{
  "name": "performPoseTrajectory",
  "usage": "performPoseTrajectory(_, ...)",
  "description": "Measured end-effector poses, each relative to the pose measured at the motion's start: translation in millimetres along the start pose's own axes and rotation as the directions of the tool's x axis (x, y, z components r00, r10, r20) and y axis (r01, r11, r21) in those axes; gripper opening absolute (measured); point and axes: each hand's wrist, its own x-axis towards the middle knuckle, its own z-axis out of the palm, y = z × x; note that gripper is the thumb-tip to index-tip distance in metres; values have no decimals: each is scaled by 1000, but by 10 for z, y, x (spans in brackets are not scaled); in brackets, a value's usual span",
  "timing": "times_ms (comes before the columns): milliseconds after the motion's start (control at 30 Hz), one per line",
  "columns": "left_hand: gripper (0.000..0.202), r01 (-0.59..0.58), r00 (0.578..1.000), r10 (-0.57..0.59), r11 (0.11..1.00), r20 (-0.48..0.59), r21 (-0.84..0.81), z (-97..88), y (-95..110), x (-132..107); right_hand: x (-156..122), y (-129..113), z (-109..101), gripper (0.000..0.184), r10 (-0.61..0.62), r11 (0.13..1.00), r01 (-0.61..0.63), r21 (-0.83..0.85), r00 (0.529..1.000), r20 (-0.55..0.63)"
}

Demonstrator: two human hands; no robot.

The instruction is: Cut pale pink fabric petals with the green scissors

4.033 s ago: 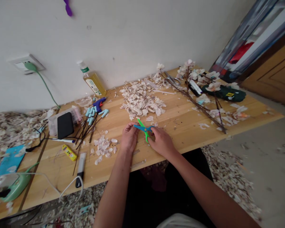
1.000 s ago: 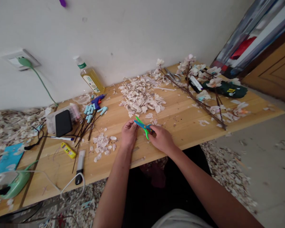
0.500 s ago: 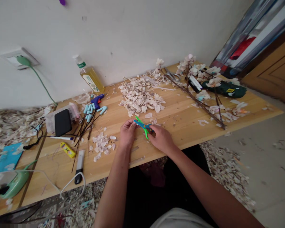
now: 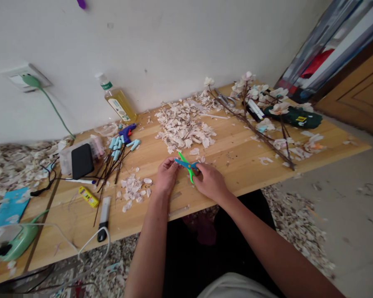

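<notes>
- While both forearms reach in over the near edge of the table (image 4: 236, 174), the hands meet just past that edge, low over the wood, probably so the wrists can brace for fine work.
- Right hand (image 4: 210, 183): closed around the green handles of the scissors (image 4: 188, 165), blue and green blades pointing left and spread a little.
- Left hand (image 4: 167, 176): fingertips pinched together right at the blade tips. Whatever sits between them is too small to make out, but the pinch looks set to feed something into the cut.
- Just left of that hand, a small heap of petal pieces (image 4: 133, 191) lies within easy reach, and I'd say it is kept apart from the rest on purpose.
- Further left, a utility knife (image 4: 104, 216) and dark stems with pale blue tips (image 4: 118, 154) lie well clear of the hands.
- Beyond the scissors, the big pile of petal scraps (image 4: 185, 128) spreads across the middle of the table.
- At the back, a blue glue gun (image 4: 127, 131) and a bottle of yellow liquid (image 4: 118, 101) rest near the wall, and flowering branches (image 4: 261, 124) stretch along the far right.
</notes>
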Motion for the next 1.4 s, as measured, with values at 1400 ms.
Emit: performPoseTrajectory(1400, 27, 90, 995, -95, 989, -33, -118, 9, 77, -19, -2, 47, 6, 8, 87, 994, -87, 61, 996, 17)
